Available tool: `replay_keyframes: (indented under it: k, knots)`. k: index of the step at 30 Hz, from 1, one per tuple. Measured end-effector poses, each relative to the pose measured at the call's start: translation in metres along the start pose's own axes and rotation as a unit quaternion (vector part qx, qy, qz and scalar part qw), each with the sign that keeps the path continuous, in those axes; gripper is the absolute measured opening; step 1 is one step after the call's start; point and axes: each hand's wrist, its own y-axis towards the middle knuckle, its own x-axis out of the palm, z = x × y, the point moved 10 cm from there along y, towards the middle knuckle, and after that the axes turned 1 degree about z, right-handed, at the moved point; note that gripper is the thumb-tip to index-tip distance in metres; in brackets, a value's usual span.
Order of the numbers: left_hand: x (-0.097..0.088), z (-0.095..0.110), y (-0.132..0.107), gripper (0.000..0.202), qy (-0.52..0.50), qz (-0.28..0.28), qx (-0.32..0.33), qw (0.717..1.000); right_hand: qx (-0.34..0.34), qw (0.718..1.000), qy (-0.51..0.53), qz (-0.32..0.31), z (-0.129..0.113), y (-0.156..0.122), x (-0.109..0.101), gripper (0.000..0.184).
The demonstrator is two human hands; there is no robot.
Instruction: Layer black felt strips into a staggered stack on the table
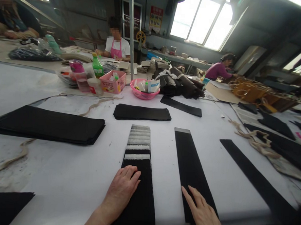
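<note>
My left hand (121,189) rests on the uppermost of several overlapping black strips (141,200), its fingers bent and held close together against the surface. At their far end these strips are stepped, showing pale grey-white bands (139,135). On the right, another long black strip (193,162) with a pale far end lies flat. My right hand (202,210) reaches over it, fingers apart, fingertips at its left edge and surface. Its thumb is partly cut off by the frame. A single darker strip (254,173) lies farther right.
Stacks of black pieces lie at left (50,123) and ahead (142,112). Behind them are a pink basket (143,94), a pink box (113,81), bottles and a dark material heap (180,82). A metal pole (131,33) rises there. Co-workers sit beyond.
</note>
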Motion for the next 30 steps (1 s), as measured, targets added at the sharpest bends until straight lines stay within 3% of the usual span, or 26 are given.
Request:
replay_keyframes:
  k: [3,7,11,17,26,30]
  knots:
    - [-0.001,0.001,0.0,0.027,0.001,-0.004,0.001,1.0,-0.019,0.999,0.007,0.05,0.011,-0.013,0.004,0.099]
    - [-0.003,0.001,0.001,0.029,-0.017,-0.03,-0.003,0.999,-0.049,0.984,0.163,0.053,0.022,-0.017,-0.018,0.064]
    - [-0.007,-0.002,0.002,0.03,-0.061,-0.061,-0.012,0.996,0.035,0.945,0.322,0.039,0.052,-0.011,-0.042,0.023]
    - [-0.013,-0.006,0.003,0.021,-0.137,-0.106,-0.02,0.985,0.156,0.906,0.391,0.05,0.086,-0.009,-0.046,0.036]
    - [-0.016,-0.006,0.002,0.015,-0.176,-0.135,-0.034,0.974,0.159,0.852,0.498,-0.032,0.065,-0.006,-0.043,0.039]
    - [-0.016,-0.003,0.003,0.016,-0.184,-0.138,-0.038,0.972,0.153,0.869,0.47,-0.013,0.064,-0.003,-0.05,0.039]
